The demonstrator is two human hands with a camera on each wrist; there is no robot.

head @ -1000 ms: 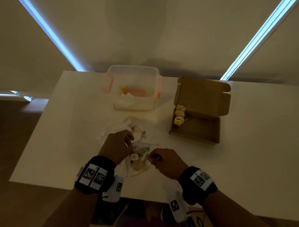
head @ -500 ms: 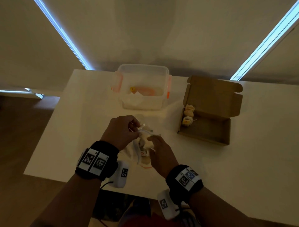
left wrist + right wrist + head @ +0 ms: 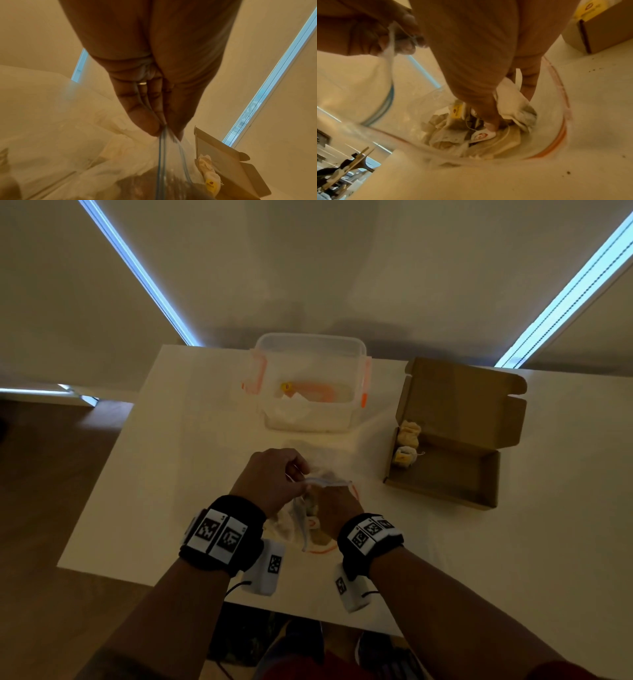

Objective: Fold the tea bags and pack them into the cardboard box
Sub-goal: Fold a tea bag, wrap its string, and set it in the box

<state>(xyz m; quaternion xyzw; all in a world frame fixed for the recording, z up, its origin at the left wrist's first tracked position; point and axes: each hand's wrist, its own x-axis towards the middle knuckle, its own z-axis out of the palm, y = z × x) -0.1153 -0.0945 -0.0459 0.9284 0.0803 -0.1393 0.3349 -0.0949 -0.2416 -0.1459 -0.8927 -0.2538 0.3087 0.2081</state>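
**Fishing one tea bag out of the zip bag**

The right hand (image 3: 488, 83) is deep in the plastic bag (image 3: 559, 108), its grip closing on one tea bag (image 3: 513, 106) among the heap. The left hand (image 3: 154, 94) pinches the bag's rim, holding it open. Best to lift slowly so strings don't tangle. The cardboard box (image 3: 455, 440), beyond to the right on the table (image 3: 548, 508), holds folded ones.
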